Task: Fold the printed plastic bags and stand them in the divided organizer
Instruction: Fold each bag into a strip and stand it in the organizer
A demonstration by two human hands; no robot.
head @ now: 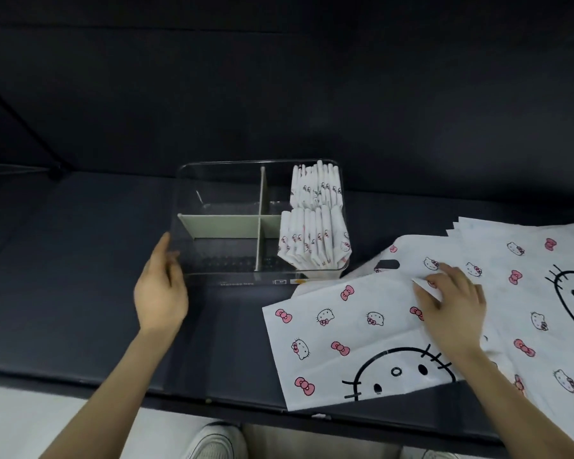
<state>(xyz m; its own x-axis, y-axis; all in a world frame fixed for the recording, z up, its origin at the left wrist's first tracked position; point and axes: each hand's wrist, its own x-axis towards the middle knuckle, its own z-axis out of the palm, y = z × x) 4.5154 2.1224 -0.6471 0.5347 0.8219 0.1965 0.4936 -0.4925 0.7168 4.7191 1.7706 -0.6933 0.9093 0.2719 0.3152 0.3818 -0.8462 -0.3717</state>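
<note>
**At the table edge: one bag under the right hand, two compartments filled**

On the dark padded table (pixel 80 260) stands a clear plastic organizer (pixel 246 161). Two crossed pale grey-green dividers (pixel 219 225) split it into four compartments. A label strip (pixel 236 283) on its near wall carries dark lettering too small and blurred to read, with a small orange mark beside it.

All the bags are white, printed with Hello Kitty faces and pink bows. No other writing shows on them. Two bundles of folded bags stand upright in the organizer. One is in the far right compartment (pixel 315 187) and one in the near right compartment (pixel 312 240). Each holds at least six bags, but the folds crowd too closely for an exact count.

Right of the organizer lies a fanned stack of flat bags (pixel 527 260), with about four edges showing at its far corner. One flat bag (pixel 345 319) lies partly off the stack towards the middle of the table. Its handle cut-out is just beside the organizer's near right corner, and its near edge reaches the table's front edge.

The right hand (pixel 451 303) rests on this bag with its fingers spread, and the fingertips press at a raised crease. The left hand (pixel 161 286) holds nothing, its fingers loosely extended just beside the organizer's near left corner. Blur hides whether they touch the wall.

Below the table edge a white shoe (pixel 212 442) shows on a pale floor.
</note>
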